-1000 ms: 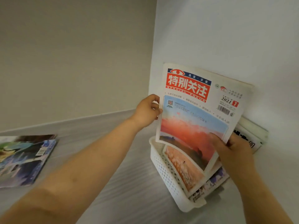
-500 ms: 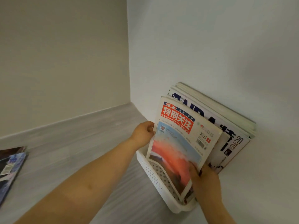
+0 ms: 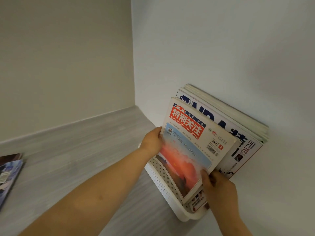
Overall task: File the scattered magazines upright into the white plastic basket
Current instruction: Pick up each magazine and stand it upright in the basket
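Observation:
A white perforated plastic basket (image 3: 163, 184) stands against the right wall on the grey table. Several magazines (image 3: 238, 133) lean upright in it against the wall. In front of them stands a magazine with a red title block and an orange sky cover (image 3: 187, 150), its lower edge down inside the basket. My left hand (image 3: 151, 142) grips its left edge. My right hand (image 3: 219, 188) pinches its lower right edge, thumb on the cover.
Two more magazines (image 3: 8, 174) lie flat on the table at the far left edge of view. A grey wall runs along the back and meets the white right wall in a corner behind the basket.
The red-titled magazine has gone down into the basket and now sits lower, in front of the leaning ones. Both hands went down with it. The view has swung right.

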`<control>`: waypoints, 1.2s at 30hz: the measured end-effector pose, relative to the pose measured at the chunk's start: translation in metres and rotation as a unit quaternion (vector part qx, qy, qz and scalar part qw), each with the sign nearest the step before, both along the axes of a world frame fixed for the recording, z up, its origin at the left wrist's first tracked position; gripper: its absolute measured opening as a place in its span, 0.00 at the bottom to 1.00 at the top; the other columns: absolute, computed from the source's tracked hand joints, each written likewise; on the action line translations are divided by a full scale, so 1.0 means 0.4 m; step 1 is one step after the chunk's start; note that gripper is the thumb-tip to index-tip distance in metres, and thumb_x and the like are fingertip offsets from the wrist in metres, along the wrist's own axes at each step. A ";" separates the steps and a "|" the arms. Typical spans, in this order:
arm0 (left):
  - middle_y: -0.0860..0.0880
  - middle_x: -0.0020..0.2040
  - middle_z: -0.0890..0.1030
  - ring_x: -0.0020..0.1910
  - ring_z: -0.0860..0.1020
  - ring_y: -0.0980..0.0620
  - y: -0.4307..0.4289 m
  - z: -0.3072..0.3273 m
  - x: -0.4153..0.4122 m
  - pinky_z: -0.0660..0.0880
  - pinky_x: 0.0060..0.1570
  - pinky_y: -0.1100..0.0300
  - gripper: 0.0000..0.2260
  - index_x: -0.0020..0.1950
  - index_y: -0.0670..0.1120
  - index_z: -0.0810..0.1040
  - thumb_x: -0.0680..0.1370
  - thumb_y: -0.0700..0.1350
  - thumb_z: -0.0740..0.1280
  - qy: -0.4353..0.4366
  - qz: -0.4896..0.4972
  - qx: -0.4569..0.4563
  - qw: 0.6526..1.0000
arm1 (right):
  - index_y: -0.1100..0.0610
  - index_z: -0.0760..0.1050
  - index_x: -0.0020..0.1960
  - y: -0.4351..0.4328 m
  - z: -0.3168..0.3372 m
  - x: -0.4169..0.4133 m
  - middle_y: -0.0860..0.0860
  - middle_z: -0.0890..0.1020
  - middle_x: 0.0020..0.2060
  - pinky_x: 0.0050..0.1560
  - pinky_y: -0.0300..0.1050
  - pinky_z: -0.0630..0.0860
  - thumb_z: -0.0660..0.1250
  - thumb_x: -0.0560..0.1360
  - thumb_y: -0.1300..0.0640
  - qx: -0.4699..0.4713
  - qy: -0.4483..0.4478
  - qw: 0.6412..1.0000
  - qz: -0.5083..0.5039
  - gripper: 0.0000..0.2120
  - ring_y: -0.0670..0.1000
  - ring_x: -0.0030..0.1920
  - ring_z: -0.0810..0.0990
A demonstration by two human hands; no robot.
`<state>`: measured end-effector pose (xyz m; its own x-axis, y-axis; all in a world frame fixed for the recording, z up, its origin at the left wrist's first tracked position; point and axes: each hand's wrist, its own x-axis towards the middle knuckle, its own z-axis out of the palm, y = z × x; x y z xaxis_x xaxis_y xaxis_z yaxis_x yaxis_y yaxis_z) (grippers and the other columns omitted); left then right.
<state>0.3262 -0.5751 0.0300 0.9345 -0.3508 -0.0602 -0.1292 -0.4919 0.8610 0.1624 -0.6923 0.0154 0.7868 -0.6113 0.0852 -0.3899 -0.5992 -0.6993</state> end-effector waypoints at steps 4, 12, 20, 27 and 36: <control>0.43 0.65 0.74 0.62 0.73 0.44 -0.002 0.005 -0.008 0.68 0.53 0.59 0.17 0.66 0.45 0.67 0.79 0.39 0.49 0.011 -0.035 0.028 0.999 | 0.52 0.73 0.38 -0.010 0.010 -0.016 0.47 0.77 0.32 0.29 0.31 0.65 0.62 0.74 0.51 0.002 -0.015 1.000 -0.003 0.08 0.41 0.28 0.71; 0.48 0.70 0.69 0.67 0.69 0.47 0.056 -0.001 -0.042 0.66 0.55 0.61 0.20 0.70 0.45 0.62 0.78 0.39 0.54 0.006 -0.040 0.051 0.998 | 0.52 0.71 0.36 -0.005 0.035 -0.057 0.48 0.76 0.29 0.31 0.36 0.68 0.62 0.74 0.53 -0.014 -0.054 0.998 -0.007 0.08 0.46 0.28 0.74; 0.45 0.58 0.80 0.56 0.76 0.50 0.346 -0.039 -0.095 0.64 0.50 0.75 0.11 0.56 0.43 0.78 0.77 0.38 0.60 -0.046 0.082 -0.006 0.996 | 0.47 0.67 0.29 0.216 0.060 -0.001 0.48 0.76 0.26 0.41 0.44 0.76 0.63 0.73 0.57 -0.030 -0.137 0.985 0.098 0.15 0.51 0.29 0.74; 0.42 0.55 0.81 0.53 0.78 0.44 0.812 -0.109 -0.191 0.68 0.49 0.65 0.11 0.52 0.40 0.79 0.76 0.35 0.59 -0.012 0.327 0.036 0.944 | 0.57 0.79 0.43 0.532 -0.009 0.120 0.51 0.81 0.32 0.35 0.30 0.70 0.67 0.70 0.61 0.003 -0.064 0.956 0.287 0.03 0.49 0.32 0.78; 0.48 0.75 0.60 0.74 0.57 0.49 1.297 -0.266 -0.404 0.51 0.72 0.56 0.22 0.71 0.49 0.61 0.78 0.52 0.57 0.051 0.447 0.303 0.840 | 0.55 0.69 0.62 0.975 -0.141 0.280 0.52 0.75 0.60 0.60 0.41 0.65 0.65 0.71 0.53 -0.135 0.051 0.828 0.542 0.20 0.51 0.62 0.71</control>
<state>0.1646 -0.0562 -0.0766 0.7869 0.6130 -0.0705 0.5851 -0.7050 0.4009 0.2745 -0.3023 -0.0408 0.8717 0.4900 0.0029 0.4315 -0.7647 -0.4787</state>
